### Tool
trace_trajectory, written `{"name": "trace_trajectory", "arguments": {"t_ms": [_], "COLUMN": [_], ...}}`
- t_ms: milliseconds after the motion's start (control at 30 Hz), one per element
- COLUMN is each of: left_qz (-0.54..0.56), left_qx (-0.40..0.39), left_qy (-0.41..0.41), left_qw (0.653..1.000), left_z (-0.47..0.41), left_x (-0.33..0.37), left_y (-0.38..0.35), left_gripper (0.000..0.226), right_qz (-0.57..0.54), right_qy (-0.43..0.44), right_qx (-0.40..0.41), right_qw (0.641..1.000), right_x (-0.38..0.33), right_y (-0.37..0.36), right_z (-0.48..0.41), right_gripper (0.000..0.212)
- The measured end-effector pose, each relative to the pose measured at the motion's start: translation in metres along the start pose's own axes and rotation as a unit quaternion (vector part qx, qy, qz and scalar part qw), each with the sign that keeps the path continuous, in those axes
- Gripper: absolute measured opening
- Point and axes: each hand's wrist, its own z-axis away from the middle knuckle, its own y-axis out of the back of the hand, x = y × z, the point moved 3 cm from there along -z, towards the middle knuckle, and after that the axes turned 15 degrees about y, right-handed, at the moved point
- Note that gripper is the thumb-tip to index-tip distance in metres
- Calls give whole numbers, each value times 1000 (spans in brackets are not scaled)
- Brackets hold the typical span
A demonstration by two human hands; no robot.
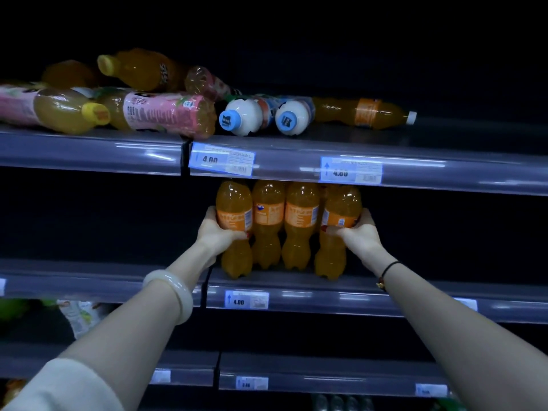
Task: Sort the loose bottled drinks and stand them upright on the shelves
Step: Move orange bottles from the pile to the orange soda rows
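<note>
Both hands clamp the outer bottles of an upright row of four orange soda bottles [284,226] on the middle shelf [385,287]: left hand [218,231] wraps the leftmost, right hand [360,232] the rightmost. Judged full, heavy, smooth and firm; the labelled waist suits gripping. Unsorted bottles [166,111] lie on the upper shelf [430,161].

Four orange bottles [284,226] upright, others [166,114] lying

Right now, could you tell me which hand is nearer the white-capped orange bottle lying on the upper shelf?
Right: right hand is below the bottle; left hand is farther left.
</note>
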Motion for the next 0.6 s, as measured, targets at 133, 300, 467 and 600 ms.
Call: {"name": "trace_trajectory", "arguments": {"t_ms": [133, 300, 467, 600], "left_qz": [8, 16, 10, 6], "left_qx": [21, 40, 56, 64], "left_qy": [-13, -15, -16, -16], "left_qw": [1000, 999, 998, 998], "left_z": [-9, -20, -29, -36], "left_x": [3, 7, 8, 10], "left_y": [-3, -12, -18, -26], "left_gripper": [78, 70, 71, 74], "right_qz": [4, 6, 27, 17], "right_qy": [30, 32, 34, 44], "right_qx": [-33, -17, -9, -7], "right_qw": [999, 999, 999, 999], "right_x": [4, 10, 12, 18], "right_y": [-2, -11, -13, -13], "right_z": [-5, -10, -21, -25], "right_gripper": [76, 73, 74, 74]}}
